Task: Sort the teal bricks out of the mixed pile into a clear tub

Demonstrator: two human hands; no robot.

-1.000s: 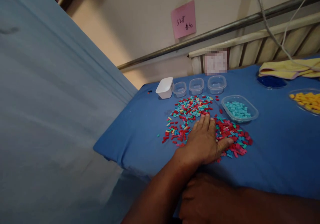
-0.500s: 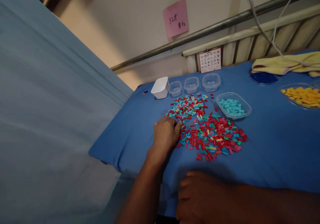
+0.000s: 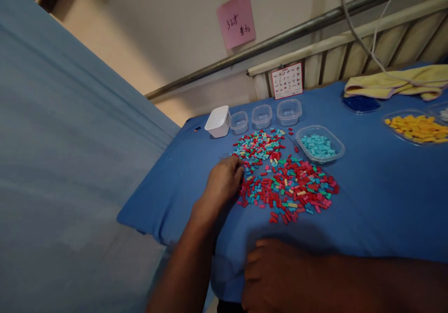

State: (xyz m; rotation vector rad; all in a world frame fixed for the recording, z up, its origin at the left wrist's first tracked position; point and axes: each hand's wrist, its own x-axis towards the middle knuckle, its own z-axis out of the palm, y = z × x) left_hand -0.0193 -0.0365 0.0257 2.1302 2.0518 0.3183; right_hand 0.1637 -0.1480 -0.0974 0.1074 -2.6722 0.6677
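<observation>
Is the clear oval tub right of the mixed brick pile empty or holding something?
Holding something. The oval tub has a layer of light blue bricks on its bottom, well below the rim, and no lid on it.

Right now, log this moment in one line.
left hand: curled at edge of mixed bricks | right hand: flat on blue cloth

Left fingertips: curled under the left hand (image 3: 224, 182), hidden.
Yellow tray (image 3: 416, 128): cut off at right edge.
Pink note (image 3: 236, 19): writing too small to read.

Loose red, teal and yellow bricks (image 3: 280, 182) scattered flat on blue cloth
</observation>
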